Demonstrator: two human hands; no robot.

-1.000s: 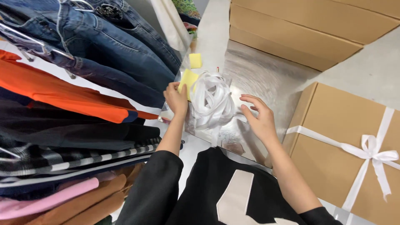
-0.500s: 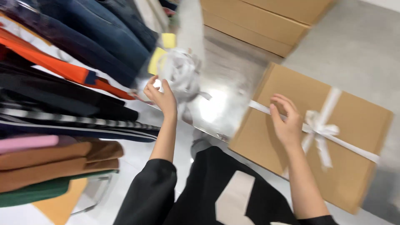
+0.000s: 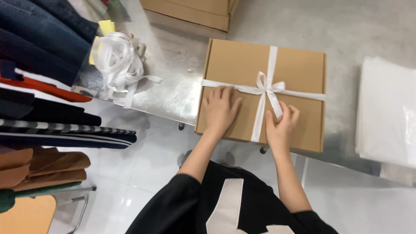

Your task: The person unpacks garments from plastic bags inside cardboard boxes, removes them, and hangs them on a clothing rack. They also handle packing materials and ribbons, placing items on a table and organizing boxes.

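A flat brown cardboard box [image 3: 299, 69] lies on the steel table [image 3: 173, 78], tied crosswise with a white ribbon [image 3: 265, 86] knotted in a bow at its middle. My left hand [image 3: 220, 109] rests flat on the box's near left part, fingers spread. My right hand [image 3: 281, 123] lies on the near edge just right of the ribbon's vertical band, fingers touching the ribbon tail. Neither hand grips anything.
A loose bundle of white ribbon [image 3: 116, 58] lies at the table's left end beside yellow notes [image 3: 106, 27]. Hung clothes [image 3: 39, 56] crowd the left side. White sheets [image 3: 385, 112] are stacked at right. More cardboard boxes [image 3: 190, 11] stand behind. White tiled floor lies below.
My view swung right from the ribbon bundle to the tied box. My left hand left the bundle and came onto the box; my right hand moved to the box's near edge.
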